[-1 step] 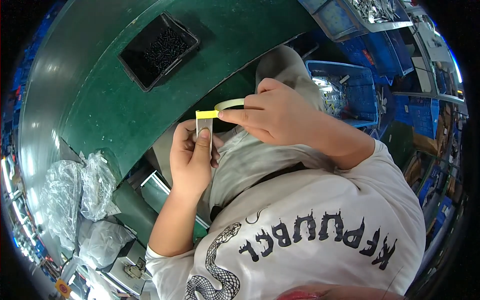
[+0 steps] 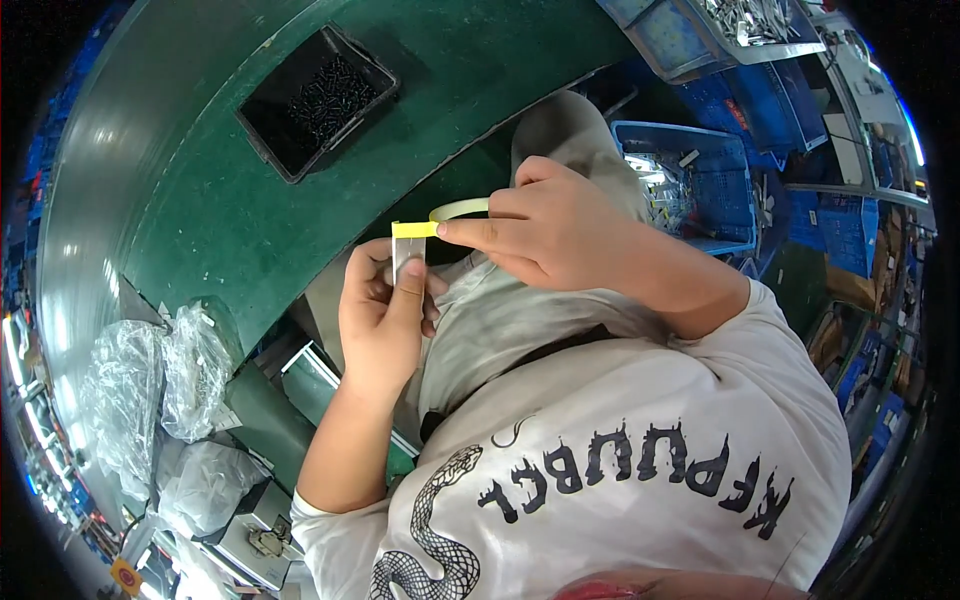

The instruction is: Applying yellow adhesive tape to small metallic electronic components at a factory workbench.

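My left hand [image 2: 385,310] is closed round a flat, silver-grey strip [image 2: 409,250], its thumb pressed on the front face. The strip stands upright, and its lower part is hidden by my fingers. Across its top end lies a bright yellow band of tape [image 2: 412,229]. From there a paler curved length runs to my right hand [image 2: 550,225], which is closed on the tape. My right index fingertip touches the yellow band where it leaves the strip. Whether a whole roll sits inside that hand is hidden.
A black bin [image 2: 318,105] of small dark parts stands on the green table [image 2: 230,235]. Clear plastic bags [image 2: 150,395] lie at the left. Blue crates [image 2: 725,185] with metal parts stand at the right, and another grey-blue bin [image 2: 690,45] is at the top right.
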Available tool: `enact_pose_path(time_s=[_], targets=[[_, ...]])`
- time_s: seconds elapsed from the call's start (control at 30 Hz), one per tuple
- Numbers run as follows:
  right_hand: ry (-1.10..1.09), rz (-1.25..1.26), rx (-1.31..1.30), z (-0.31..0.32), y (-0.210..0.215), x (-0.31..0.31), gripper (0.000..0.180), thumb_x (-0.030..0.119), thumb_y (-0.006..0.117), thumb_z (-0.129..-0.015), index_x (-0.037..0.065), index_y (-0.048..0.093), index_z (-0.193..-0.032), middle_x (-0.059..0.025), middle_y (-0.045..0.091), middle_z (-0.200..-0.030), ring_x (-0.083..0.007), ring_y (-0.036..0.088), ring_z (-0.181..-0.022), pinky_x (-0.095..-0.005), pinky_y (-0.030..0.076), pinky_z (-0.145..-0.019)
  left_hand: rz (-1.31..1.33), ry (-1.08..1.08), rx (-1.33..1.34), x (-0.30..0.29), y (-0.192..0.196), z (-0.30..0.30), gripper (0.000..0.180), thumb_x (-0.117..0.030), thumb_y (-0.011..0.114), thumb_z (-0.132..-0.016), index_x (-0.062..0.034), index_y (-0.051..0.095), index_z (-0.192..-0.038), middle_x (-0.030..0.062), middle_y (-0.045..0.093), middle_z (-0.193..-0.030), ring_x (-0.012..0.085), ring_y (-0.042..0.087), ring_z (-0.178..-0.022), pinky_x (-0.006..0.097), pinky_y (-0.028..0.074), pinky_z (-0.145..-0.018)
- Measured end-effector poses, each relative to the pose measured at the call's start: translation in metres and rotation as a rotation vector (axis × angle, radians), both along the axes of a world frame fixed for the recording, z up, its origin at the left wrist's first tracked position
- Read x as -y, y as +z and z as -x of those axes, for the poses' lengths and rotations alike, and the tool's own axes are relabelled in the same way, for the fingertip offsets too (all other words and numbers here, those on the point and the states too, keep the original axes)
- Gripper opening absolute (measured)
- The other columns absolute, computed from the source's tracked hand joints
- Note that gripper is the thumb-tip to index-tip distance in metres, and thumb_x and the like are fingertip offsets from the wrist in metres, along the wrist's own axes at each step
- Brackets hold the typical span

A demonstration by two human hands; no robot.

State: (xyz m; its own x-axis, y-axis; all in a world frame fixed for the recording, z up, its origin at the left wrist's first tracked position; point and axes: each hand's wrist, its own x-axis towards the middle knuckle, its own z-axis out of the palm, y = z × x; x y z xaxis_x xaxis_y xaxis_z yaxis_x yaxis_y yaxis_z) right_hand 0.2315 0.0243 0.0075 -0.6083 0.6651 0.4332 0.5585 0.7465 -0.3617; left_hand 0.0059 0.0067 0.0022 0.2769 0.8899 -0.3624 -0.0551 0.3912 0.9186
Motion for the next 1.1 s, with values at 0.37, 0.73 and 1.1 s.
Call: enact_pose_path(time_s=[0.37,0.73,1.1], targets=[[0.003,0.030,-0.043,0.000,0.002,0.001,0.040,0.013,0.070,-0.079,0.012,0.064,-0.118,0.0036,0.051,-0.066,-0.0156,0.047,-0.057,-0.0307,0.036,-0.063,-0.313,0.050,-0.288,0.001,-0.006,-0.003,0.049,0.005,0.071,-0.080,-0.0025,0.046,-0.121,0.0111,0.063,-0.106,0.0097,0.063,-0.068,0.021,0.050,-0.055],[0.040,0.012,-0.043,0.001,0.003,0.002,0.043,0.011,0.070,-0.079,0.012,0.063,-0.121,0.0028,0.051,-0.067,-0.0162,0.046,-0.057,-0.0311,0.035,-0.063,-0.670,-0.065,-0.594,-0.004,-0.005,0.000,0.056,0.009,0.064,-0.075,-0.0008,0.052,-0.129,0.0067,0.060,-0.097,0.0081,0.053,-0.066,0.021,0.045,-0.057],[0.054,0.014,-0.038,0.003,0.002,0.002,0.042,0.010,0.069,-0.078,0.012,0.063,-0.120,0.0031,0.050,-0.067,-0.0168,0.044,-0.056,-0.0315,0.035,-0.063,-0.604,-0.037,-0.439,-0.006,-0.012,0.003,0.050,0.010,0.061,-0.077,-0.0017,0.052,-0.125,0.0060,0.052,-0.094,0.0100,0.054,-0.075,0.021,0.045,-0.062]])
